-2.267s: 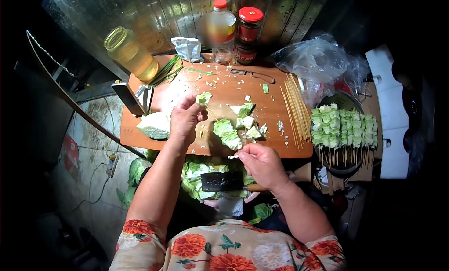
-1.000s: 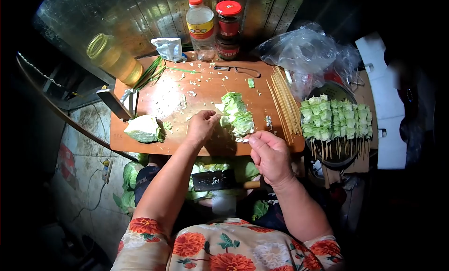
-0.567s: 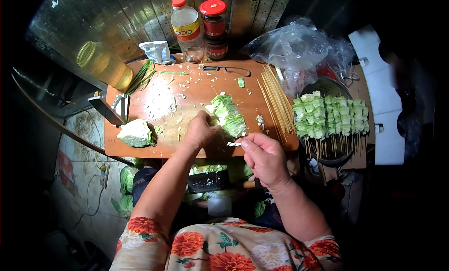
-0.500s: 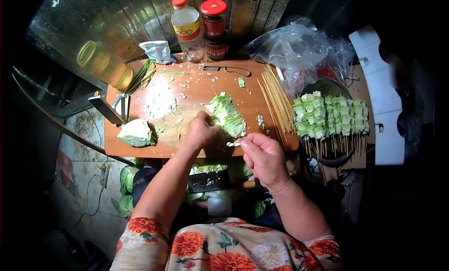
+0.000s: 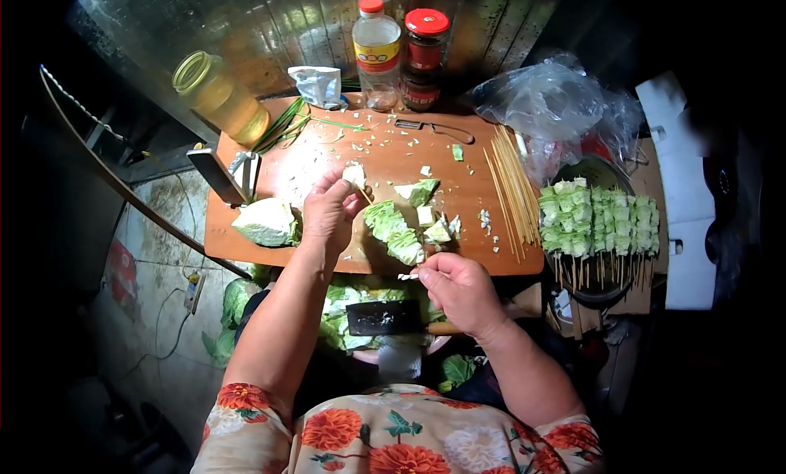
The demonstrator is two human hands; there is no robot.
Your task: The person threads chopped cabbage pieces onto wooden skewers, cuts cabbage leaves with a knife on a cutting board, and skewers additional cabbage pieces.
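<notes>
My left hand (image 5: 332, 205) pinches a small pale cabbage piece (image 5: 354, 176) at the pointed upper end of a wooden skewer. Green cabbage pieces (image 5: 393, 232) are packed along that skewer, above the board's front edge. My right hand (image 5: 460, 290) is closed round the skewer's lower end, with small white bits at its fingertips. Loose cut cabbage (image 5: 419, 193) lies just right of the skewer on the wooden board (image 5: 303, 251). A cabbage wedge (image 5: 267, 222) rests left of my left hand.
Bare skewers (image 5: 514, 191) lie at the board's right. Loaded skewers (image 5: 602, 220) rest over a dark pan beyond. A cleaver (image 5: 385, 318) lies over cabbage leaves below the board. Along the back stand a tilted jar (image 5: 221, 97), a bottle (image 5: 377, 56) and stacked jars (image 5: 426, 56); a phone (image 5: 218, 176) stands left.
My left hand has moved from beside the loose cabbage up to the skewer's tip, now with a cabbage piece. The skewer tilts further left in my right hand. The camera view has shifted.
</notes>
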